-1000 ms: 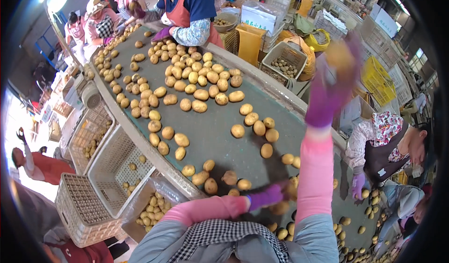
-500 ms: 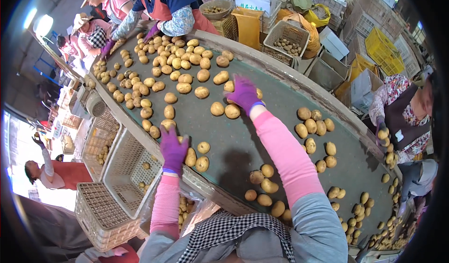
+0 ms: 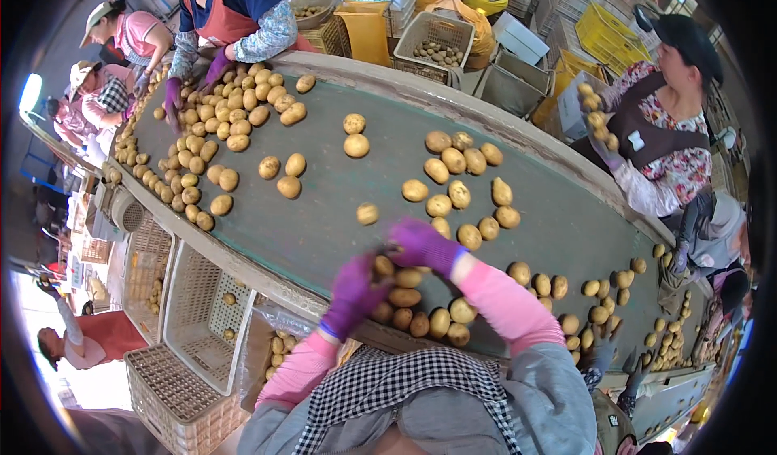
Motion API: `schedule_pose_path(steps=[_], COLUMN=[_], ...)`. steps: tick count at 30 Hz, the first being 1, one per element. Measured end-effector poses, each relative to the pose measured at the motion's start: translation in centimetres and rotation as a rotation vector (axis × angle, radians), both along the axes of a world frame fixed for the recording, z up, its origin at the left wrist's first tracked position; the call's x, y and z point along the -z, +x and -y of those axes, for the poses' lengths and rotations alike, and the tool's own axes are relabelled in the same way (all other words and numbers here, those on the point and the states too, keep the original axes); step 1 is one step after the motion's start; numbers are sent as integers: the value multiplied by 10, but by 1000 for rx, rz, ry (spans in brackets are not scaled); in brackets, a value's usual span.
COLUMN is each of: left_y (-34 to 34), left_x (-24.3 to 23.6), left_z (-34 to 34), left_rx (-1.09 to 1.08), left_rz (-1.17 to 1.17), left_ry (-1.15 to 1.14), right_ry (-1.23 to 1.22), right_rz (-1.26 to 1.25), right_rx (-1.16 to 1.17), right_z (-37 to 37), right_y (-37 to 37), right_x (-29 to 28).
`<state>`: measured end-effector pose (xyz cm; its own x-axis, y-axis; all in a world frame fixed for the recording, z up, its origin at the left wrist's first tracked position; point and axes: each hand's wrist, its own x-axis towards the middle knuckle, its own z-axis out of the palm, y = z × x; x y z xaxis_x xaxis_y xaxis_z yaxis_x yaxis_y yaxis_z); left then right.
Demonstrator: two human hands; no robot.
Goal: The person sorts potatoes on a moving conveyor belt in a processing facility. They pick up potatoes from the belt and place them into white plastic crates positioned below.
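Both my hands wear purple gloves and are close together at the near edge of the green belt (image 3: 324, 188). My left hand (image 3: 356, 295) is beside a cluster of potatoes, against a potato (image 3: 383, 266); its fingers are blurred by motion. Just above and to the right, my right hand (image 3: 425, 244) curls its fingers around a small dark thing I cannot make out. Under the hands lie several yellow-brown potatoes, among them a potato (image 3: 405, 296) and a potato (image 3: 439, 322). A slightly blurred single potato (image 3: 367, 214) lies beyond them.
Across the belt, one person (image 3: 251, 18) sorts a potato heap (image 3: 235, 107); another person (image 3: 664, 123) holds several potatoes at the right. Pale plastic crates (image 3: 202, 317) stand left of me, below the belt's rim (image 3: 243, 269). Crates and a yellow basket (image 3: 611, 38) are stacked behind.
My hands, apart over the belt before, are now together near its front edge. The potatoes on the belt have shifted, and a cluster is now by my hands. The view has turned slightly right.
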<state>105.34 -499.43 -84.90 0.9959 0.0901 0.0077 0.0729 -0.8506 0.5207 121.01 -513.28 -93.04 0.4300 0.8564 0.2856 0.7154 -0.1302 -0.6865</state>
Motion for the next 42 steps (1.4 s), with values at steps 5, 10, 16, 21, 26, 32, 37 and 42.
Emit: schedule_pose_path(steps=[5,10,16,21,26,32,37,42], left_y=[-10,-11,-51,-62,-62,-56,-52,-48], left_x=[18,9,16,30,47,66,49,28], left_z=[98,110,32,20,30,24,23,27], left_rx=[312,361,-148,-243,-267,-314,-293,-216], left_rz=[5,129,344,390,340,277,185,137], left_ry=[-133,-336,127,460,575,531,514,514], right_ry=[-320,-613,-412,115,134,-109,141,36], right_rz=[48,89,-208,158,-157,-29,-78,-40], right_rx=[-119,-322,231,361,475,164,-268,-327], right_z=[153,286,267,159,33,-7,41,155], right_y=[-9,29,48,133,205,151,68,-10], right_x=[4,53,-56,2,-14,-28,27,66])
